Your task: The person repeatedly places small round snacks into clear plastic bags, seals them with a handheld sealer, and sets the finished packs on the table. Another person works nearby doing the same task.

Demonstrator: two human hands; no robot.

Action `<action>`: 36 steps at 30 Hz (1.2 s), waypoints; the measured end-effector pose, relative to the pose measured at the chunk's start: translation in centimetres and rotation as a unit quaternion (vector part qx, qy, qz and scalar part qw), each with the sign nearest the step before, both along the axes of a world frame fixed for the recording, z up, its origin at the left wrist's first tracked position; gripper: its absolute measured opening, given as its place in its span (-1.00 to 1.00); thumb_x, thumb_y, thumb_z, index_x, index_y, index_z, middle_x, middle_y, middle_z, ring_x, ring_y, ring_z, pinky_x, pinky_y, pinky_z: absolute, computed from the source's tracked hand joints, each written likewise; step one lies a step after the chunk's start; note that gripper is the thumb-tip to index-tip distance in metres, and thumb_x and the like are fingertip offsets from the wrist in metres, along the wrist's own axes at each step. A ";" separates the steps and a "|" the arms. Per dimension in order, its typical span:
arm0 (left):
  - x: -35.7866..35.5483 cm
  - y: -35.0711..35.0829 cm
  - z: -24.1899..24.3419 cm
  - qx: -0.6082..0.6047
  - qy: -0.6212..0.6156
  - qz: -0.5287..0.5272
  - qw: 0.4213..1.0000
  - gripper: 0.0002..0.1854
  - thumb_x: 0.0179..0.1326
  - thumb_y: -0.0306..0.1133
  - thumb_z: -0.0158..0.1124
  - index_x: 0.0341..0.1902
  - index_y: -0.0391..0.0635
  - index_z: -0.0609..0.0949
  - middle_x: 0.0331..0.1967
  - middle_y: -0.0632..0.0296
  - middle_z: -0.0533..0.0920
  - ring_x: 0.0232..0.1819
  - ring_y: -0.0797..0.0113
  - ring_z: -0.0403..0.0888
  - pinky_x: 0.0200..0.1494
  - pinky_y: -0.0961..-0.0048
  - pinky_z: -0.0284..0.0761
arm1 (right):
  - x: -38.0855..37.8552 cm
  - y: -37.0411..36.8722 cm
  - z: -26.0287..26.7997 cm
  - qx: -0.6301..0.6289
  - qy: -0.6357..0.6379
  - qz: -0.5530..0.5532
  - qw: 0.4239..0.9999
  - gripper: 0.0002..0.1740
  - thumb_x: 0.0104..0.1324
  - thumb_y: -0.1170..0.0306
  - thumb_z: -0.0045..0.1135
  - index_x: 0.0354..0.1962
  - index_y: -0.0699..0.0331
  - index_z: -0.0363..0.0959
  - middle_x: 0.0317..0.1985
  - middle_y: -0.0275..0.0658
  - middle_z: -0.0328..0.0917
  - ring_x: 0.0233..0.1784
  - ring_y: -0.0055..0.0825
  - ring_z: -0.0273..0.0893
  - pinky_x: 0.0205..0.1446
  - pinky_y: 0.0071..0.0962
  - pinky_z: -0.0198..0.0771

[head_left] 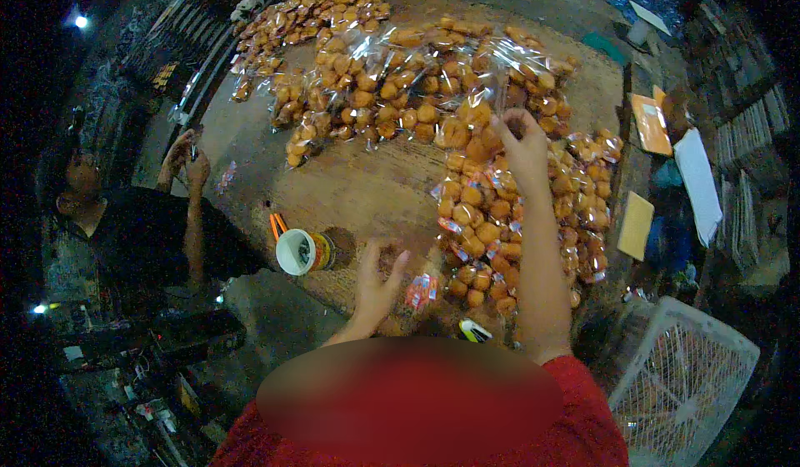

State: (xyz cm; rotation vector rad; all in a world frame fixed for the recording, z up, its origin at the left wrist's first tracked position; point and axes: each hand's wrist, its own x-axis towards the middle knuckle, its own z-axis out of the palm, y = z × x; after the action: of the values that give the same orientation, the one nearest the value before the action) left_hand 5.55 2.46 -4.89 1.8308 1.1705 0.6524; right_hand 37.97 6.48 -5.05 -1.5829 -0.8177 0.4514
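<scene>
My right hand reaches over the table with its fingertips pinched on a clear plastic bag of round brown snacks. Below that bag lie several filled bags bearing small printed labels, partly covered by my right forearm. My left hand hovers at the near side of the wooden table, thumb and fingers apart and nothing in it. Just right of it is a small heap of red and white printed labels. A green and white stapler rests close to my body.
More bagged snacks cover the table's far side. At left stand a white-lined tub and orange handles. A co-worker's hands are raised beyond the left edge. A plastic crate is at lower right.
</scene>
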 end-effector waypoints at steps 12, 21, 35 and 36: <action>3.1 -6.9 5.1 -0.394 -0.298 -0.086 0.865 -0.49 0.30 -0.29 0.32 0.25 -0.18 0.41 0.05 0.16 0.59 0.06 0.29 0.60 0.13 0.32 0.55 | -17.8 -21.0 8.3 0.229 -0.045 -0.107 0.966 -0.37 0.47 -0.10 -0.04 0.02 0.39 0.36 -0.07 -0.19 0.42 -0.06 -0.48 0.40 -0.05 -0.54 0.36; -1.0 -6.9 8.1 -0.087 -0.219 -0.239 0.942 -0.67 0.43 -0.24 0.12 0.11 -0.18 0.58 -0.10 0.29 0.64 -0.01 0.44 0.60 0.05 0.41 0.54 | -20.6 -20.8 7.0 0.102 0.104 -0.079 0.986 -0.69 0.49 0.24 0.05 -0.27 0.34 0.52 -0.44 -0.36 0.50 -0.31 -0.63 0.40 -0.17 -0.54 0.35; -3.4 -7.5 12.0 -0.124 -0.251 -0.217 0.935 -0.45 0.57 -0.10 -0.20 -0.09 -0.32 0.68 -0.15 0.08 0.71 -0.05 0.27 0.66 0.06 0.38 0.53 | -22.0 -20.9 9.0 0.054 0.012 -0.123 0.991 -0.84 0.37 0.37 0.18 -0.32 0.32 0.49 -0.51 -0.25 0.52 -0.46 -0.43 0.46 -0.33 -0.43 0.35; -3.5 -7.2 12.3 -0.154 -0.268 -0.232 0.922 -0.43 0.58 -0.09 -0.22 -0.09 -0.32 0.68 -0.18 0.08 0.71 -0.08 0.27 0.66 0.05 0.39 0.54 | -21.9 -20.5 9.4 0.096 -0.030 -0.108 0.989 -0.84 0.36 0.36 0.20 -0.29 0.32 0.51 -0.49 -0.24 0.55 -0.46 -0.42 0.49 -0.32 -0.43 0.38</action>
State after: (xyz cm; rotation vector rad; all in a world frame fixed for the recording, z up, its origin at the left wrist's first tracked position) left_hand 2.01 -4.69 7.39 1.4507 0.4219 0.5956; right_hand 16.10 -14.07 4.32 -1.4903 -0.7032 0.1648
